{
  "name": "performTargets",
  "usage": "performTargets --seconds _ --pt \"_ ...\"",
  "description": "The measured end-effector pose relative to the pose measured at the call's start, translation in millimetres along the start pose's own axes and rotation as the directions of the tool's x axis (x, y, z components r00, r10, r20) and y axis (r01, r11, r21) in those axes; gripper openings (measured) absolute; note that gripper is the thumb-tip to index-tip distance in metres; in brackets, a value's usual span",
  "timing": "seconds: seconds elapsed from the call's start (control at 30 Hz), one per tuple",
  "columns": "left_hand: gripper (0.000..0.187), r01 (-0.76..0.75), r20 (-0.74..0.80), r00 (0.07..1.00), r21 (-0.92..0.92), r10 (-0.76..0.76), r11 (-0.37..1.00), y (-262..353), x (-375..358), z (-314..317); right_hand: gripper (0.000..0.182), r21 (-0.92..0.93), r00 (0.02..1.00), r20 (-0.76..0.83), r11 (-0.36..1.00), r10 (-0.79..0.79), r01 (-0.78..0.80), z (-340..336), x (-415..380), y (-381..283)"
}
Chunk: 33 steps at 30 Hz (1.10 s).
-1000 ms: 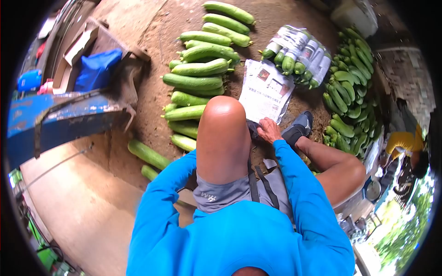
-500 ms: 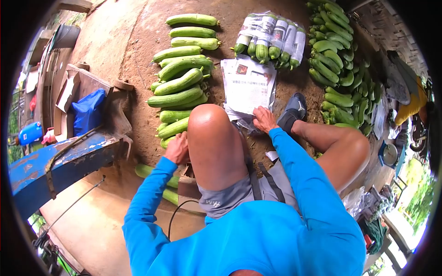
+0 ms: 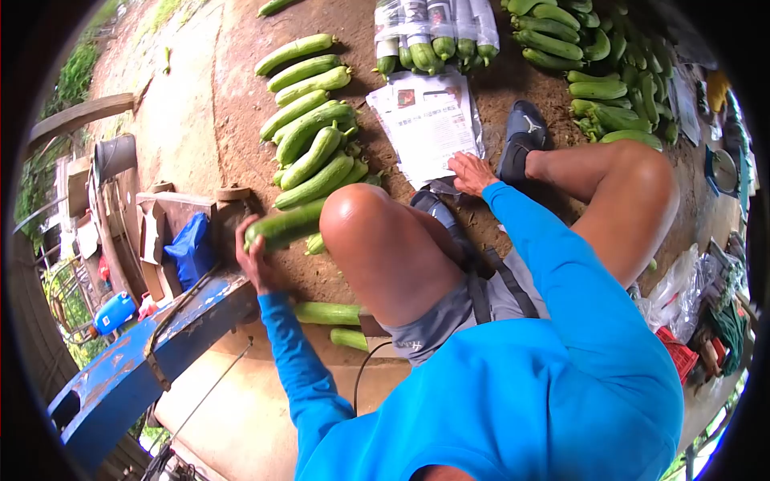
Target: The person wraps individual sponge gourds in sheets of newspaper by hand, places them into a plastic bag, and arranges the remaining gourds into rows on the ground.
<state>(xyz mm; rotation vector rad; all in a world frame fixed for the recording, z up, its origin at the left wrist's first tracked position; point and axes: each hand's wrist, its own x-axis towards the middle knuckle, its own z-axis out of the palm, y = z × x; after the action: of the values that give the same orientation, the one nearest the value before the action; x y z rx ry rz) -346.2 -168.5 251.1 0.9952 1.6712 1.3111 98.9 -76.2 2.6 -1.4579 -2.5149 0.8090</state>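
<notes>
My left hand [image 3: 257, 255] is closed round the near end of a long green gourd [image 3: 290, 224], lifted beside my knee. My right hand [image 3: 472, 173] rests at the lower right corner of a stack of newspaper sheets [image 3: 425, 128]; its fingers look bent, and whether they pinch a sheet is not clear. A row of green gourds [image 3: 309, 128] lies on the ground left of the paper. Above the paper is a plastic-wrapped bundle of newspaper-wrapped gourds [image 3: 437, 36].
A large heap of gourds [image 3: 613, 92] lies at the upper right. At left are a blue metal beam [image 3: 152, 353], a blue bag [image 3: 191, 250] and a blue bottle [image 3: 115, 313]. More gourds [image 3: 327, 313] lie below my left knee. Clear plastic [image 3: 678, 289] is at right.
My left hand has moved outward to the left and now holds a gourd. My right hand stays by the paper's corner. The whole view has shifted and turned.
</notes>
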Motion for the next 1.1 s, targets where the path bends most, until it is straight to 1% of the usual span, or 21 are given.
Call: performTargets --seconds 0.03,0.1,0.17,0.23,0.3,0.33,0.37,0.43,0.5,0.53,0.57,0.63,0.7,0.77,0.8,0.87,0.9,0.97,1.0,1.07,1.1 --pt "0.049 -0.024 -0.025 0.999 -0.037 0.023 0.999 3 15 9 0.032 0.0 0.999 -0.039 1.0 -0.016 0.016 4 -1 0" --pt "0.049 -0.022 -0.006 1.0 -0.1 0.022 0.995 13 46 36 0.033 0.016 0.998 -0.05 0.999 -0.028 0.028 5 -2 0" --pt "0.048 -0.004 0.031 1.0 -0.115 0.008 0.993 28 79 71 0.035 0.012 0.999 0.037 1.0 -0.027 0.026 -2 -2 -4" --pt "0.047 0.028 0.151 0.989 -0.092 -0.014 0.995 36 115 101 0.037 0.024 0.999 0.032 1.0 -0.019 0.018 -7 -1 -10" --pt "0.046 0.031 0.265 0.964 -0.004 -0.029 1.0 44 144 134 0.039 0.036 1.0 0.026 0.999 -0.001 0.0 -8 1 -14" --pt "0.044 -0.011 0.322 0.947 0.026 0.002 1.0 41 158 149 0.039 0.027 1.0 -0.006 1.0 -0.001 0.001 -7 1 -14" --pt "0.044 -0.007 0.336 0.942 0.027 -0.003 1.0 37 169 165 0.04 0.017 0.999 -0.034 1.0 -0.001 0.002 -6 2 -16" --pt "0.042 0.022 0.471 0.88 0.077 -0.056 0.997 30 184 196 0.035 0.021 0.998 -0.016 0.998 0.062 -0.061 -15 6 -24" --pt "0.041 0.144 0.468 0.869 0.071 -0.16 0.987 8 183 225 0.032 0.005 0.986 0.131 0.995 0.099 -0.1 -27 8 -29" --pt "0.041 0.181 0.435 0.881 0.047 -0.184 0.982 -8 176 237 0.03 -0.009 0.979 0.171 0.994 0.107 -0.107 -28 9 -29" --pt "0.042 0.218 0.404 0.89 0.023 -0.209 0.976 -24 166 250 0.03 -0.005 0.978 0.166 0.992 0.124 -0.125 -27 8 -31" --pt "0.039 0.39 0.383 0.865 -0.109 -0.324 0.914 -64 144 266 0.028 0.042 0.997 0.011 0.996 0.074 -0.074 -18 2 -29" --pt "0.043 0.495 0.315 0.855 -0.259 -0.412 0.83 -118 115 274 0.03 0.016 0.996 -0.026 0.996 0.089 -0.088 -3 -7 -21" --pt "0.04 0.672 0.304 0.74 -0.369 -0.599 0.643 -174 91 270 0.032 0.007 0.999 -0.018 0.999 0.039 -0.039 3 -18 -22" --pt "0.044 0.702 0.32 0.71 -0.388 -0.627 0.597 -196 78 267 0.03 0.004 0.998 -0.046 0.999 0.034 -0.034 12 -22 -20" --pt "0.048 0.76 0.336 0.637 -0.424 -0.694 0.493 -214 50 261 0.03 0.014 0.999 -0.012 0.999 0.034 -0.034 12 -29 -21" --pt "0.047 0.773 0.381 0.619 -0.451 -0.687 0.447 -213 41 256 0.031 0.027 1.0 0.007 0.999 0.024 -0.024 8 -31 -21" --pt "0.048 0.799 0.333 0.572 -0.43 -0.749 0.419 -210 38 253 0.028 0.039 1.0 0.011 0.999 0.0 -0.001 1 -35 -22" --pt "0.048 0.792 0.322 0.575 -0.448 -0.752 0.415 -215 38 248 0.026 0.043 1.0 0.022 0.999 0.003 -0.004 -2 -35 -21" --pt "0.049 0.879 0.37 0.428 -0.383 -0.825 0.284 -224 45 242 0.024 0.045 0.999 0.033 0.999 -0.005 0.004 -8 -33 -14" --pt "0.049 0.875 0.362 0.432 -0.391 -0.826 0.286 -221 45 241 0.021 0.07 1.0 -0.006 0.997 -0.012 0.012 -11 -32 -11"
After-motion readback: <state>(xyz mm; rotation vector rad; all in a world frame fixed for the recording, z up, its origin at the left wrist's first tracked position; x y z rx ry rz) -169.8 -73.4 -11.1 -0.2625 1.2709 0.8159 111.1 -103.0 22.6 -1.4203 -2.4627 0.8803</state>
